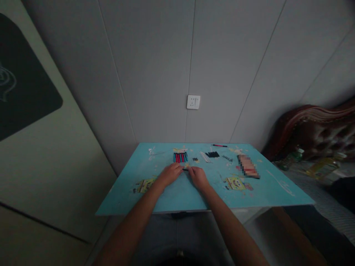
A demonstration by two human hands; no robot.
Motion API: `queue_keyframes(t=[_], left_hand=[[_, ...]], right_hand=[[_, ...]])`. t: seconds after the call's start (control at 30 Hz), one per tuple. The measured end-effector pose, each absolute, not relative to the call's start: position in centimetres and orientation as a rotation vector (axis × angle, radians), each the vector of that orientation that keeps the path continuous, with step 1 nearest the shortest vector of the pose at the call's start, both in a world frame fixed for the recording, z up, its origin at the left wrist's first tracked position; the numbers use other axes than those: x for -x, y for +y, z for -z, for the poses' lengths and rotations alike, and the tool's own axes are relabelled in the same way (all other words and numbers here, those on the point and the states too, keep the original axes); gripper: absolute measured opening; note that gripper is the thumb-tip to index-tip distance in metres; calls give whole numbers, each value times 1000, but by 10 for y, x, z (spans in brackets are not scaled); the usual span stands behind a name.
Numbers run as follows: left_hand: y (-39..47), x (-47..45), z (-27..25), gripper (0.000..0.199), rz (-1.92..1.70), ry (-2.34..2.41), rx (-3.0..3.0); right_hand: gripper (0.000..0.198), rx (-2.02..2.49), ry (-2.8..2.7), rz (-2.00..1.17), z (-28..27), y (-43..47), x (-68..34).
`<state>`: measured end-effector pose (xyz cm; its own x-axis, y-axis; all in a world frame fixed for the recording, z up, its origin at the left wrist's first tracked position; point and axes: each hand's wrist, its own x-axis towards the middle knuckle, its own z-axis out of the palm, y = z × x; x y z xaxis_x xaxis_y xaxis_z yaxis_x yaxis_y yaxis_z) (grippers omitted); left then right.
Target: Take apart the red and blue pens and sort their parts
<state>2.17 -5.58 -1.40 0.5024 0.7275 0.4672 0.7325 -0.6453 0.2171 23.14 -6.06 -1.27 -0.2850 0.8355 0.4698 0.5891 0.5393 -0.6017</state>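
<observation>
My left hand [171, 174] and my right hand [198, 178] are close together over the front middle of the table. Between their fingertips is a short, thin black pen part [185, 170], with the fingers of both hands closed at its ends. Just beyond them lies a row of red and blue pen barrels [180, 157]. Right of the barrels are a few tiny dark pieces [195, 159], several thin white sticks like pen refills [205, 157] and a group of black pen caps [212, 154]. Farther right, small grey pieces [227, 158] form a line.
The light-blue table [177, 199] with cartoon prints stands against a grey panelled wall. A red and black pen [220, 145] lies at its back edge. A phone-like object [248, 166], pixelated, lies at the right. Bottles [294, 159] stand beyond the table's right side.
</observation>
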Motion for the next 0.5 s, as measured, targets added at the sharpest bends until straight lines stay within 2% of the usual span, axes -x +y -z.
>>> queue_keyframes(t=[0.07, 0.17, 0.3, 0.5], left_hand=[[-55, -21, 14, 32, 850, -1332, 2697], [-55, -20, 15, 32, 864, -1349, 2674], [-55, -19, 18, 29, 856, -1327, 2686], [-55, -16, 18, 28, 851, -1278, 2716]], right_hand=[[28, 1135, -2001, -375, 13, -61, -232], [33, 1108, -2029, -342, 12, -60, -233], [18, 1110, -2062, -310, 14, -57, -235], [23, 1116, -2078, -291, 14, -59, -235]])
